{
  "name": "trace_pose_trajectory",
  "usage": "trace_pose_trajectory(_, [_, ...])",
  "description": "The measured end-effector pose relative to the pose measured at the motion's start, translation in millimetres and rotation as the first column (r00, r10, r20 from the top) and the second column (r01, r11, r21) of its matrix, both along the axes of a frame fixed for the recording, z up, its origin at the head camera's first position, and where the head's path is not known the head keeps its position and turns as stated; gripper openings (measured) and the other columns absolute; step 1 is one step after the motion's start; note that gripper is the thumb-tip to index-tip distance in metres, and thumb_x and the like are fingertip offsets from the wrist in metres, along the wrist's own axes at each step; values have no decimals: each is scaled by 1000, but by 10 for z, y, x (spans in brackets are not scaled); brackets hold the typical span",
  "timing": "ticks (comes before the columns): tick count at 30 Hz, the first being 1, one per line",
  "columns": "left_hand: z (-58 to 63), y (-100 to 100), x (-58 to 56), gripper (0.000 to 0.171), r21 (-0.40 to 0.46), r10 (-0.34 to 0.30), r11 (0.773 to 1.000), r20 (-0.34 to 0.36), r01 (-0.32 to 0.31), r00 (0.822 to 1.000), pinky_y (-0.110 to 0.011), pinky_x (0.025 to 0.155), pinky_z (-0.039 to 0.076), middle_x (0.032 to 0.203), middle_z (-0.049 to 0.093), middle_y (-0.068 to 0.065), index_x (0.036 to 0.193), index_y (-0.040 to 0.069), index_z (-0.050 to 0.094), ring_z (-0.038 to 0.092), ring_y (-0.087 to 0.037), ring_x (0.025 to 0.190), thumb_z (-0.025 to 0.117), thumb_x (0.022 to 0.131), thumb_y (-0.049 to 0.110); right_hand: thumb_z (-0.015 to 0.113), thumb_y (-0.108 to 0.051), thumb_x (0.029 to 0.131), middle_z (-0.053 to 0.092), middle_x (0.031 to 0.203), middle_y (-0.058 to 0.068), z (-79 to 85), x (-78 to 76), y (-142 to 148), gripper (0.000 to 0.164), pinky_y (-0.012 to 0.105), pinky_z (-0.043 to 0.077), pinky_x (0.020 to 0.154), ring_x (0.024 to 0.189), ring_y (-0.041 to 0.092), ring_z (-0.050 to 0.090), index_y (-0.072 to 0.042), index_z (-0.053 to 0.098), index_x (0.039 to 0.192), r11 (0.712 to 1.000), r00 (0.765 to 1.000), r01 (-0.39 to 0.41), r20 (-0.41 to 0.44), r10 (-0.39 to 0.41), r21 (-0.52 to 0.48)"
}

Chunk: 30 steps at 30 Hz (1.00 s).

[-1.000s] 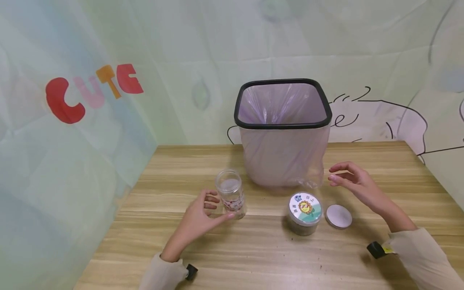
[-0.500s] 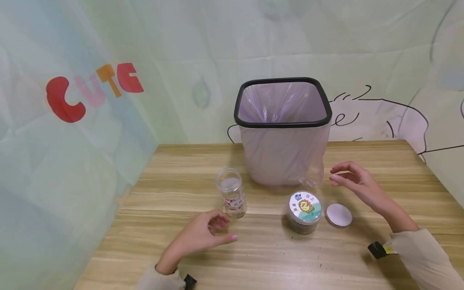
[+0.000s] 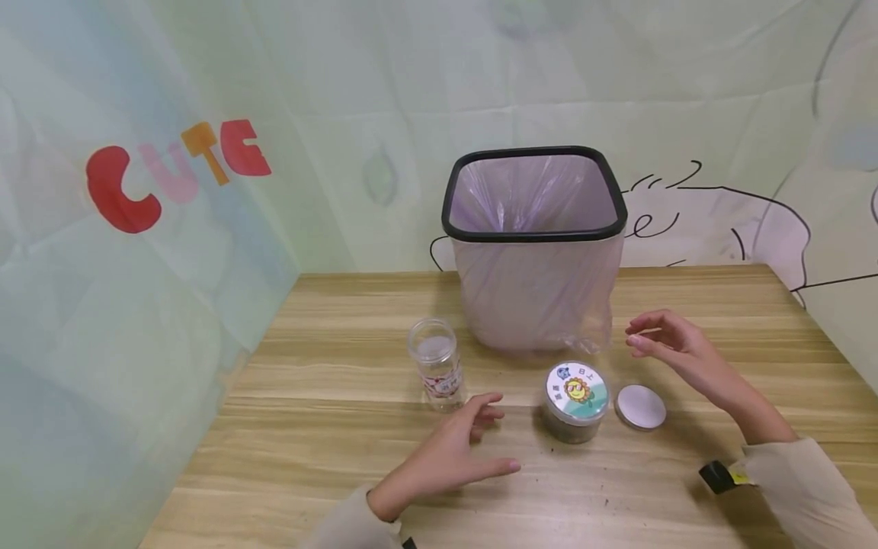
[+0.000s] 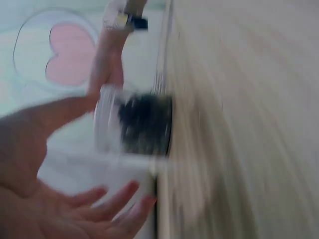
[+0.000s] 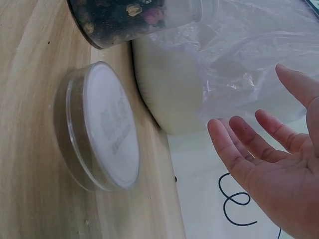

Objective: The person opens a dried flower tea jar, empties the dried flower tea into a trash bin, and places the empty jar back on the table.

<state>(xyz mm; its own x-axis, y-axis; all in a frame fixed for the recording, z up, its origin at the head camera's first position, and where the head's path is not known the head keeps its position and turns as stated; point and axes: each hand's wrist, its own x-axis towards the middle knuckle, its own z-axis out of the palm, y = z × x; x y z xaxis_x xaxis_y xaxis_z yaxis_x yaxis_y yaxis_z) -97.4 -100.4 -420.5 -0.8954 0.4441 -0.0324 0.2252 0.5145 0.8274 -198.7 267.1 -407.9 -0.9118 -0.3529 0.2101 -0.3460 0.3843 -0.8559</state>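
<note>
My left hand (image 3: 456,446) hovers over the table between two jars, thumb and fingers spread apart with nothing held. To its right stands a short lidded jar (image 3: 577,402) with a sun-flower sticker on top; the right wrist view shows dark dried flowers inside this jar (image 5: 119,20). Behind the left hand, a taller clear jar (image 3: 437,364) without a lid stands upright, its base partly covered by the hand. A round clear lid with a white disc (image 3: 641,407) lies flat beside the short jar. Above and behind that lid, my right hand (image 3: 675,351) is raised, fingers loosely bent, holding nothing.
A bin (image 3: 538,293) with a black rim and a translucent purple bag stands at the back of the wooden table (image 3: 329,320). Printed cloth (image 3: 343,137) hangs behind and to the left of the table.
My left hand has drawn back from around the tall jar and moved right, toward the short jar. The tall jar stays where it was. My right hand has barely shifted.
</note>
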Motion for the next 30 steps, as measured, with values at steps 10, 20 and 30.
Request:
trace_pose_trajectory(10, [-62, 495, -239, 125, 78, 116, 990, -25, -113, 993, -42, 110, 39, 150, 44, -5, 157, 17, 22, 45, -27, 135, 96, 60, 42, 60, -12, 101, 61, 118, 15, 13, -5, -16, 31, 20, 54, 83, 94, 15, 69, 2, 53, 127, 1000, 1000, 2, -6, -2, 0])
trace_pose_trajectory(20, [-181, 730, -412, 121, 94, 147, 985, -12, -146, 989, -45, 113, 33, 151, 43, -1, 154, 14, 29, 42, -20, 137, 99, 57, 31, 63, -14, 99, 60, 124, 20, 44, 49, -88, 33, 22, 53, 84, 107, 14, 63, 0, 54, 127, 997, 997, -61, 57, 59, 48])
trace_pose_trajectory(30, [-228, 870, -456, 118, 134, 149, 980, -3, -148, 989, -44, 115, 30, 149, 45, 0, 152, 14, 31, 41, -17, 137, 100, 57, 25, 80, -19, 85, 59, 126, 16, 78, 190, -320, 56, 44, 55, 86, 108, 31, 62, -2, 54, 131, 963, 974, -223, 3, 225, 149])
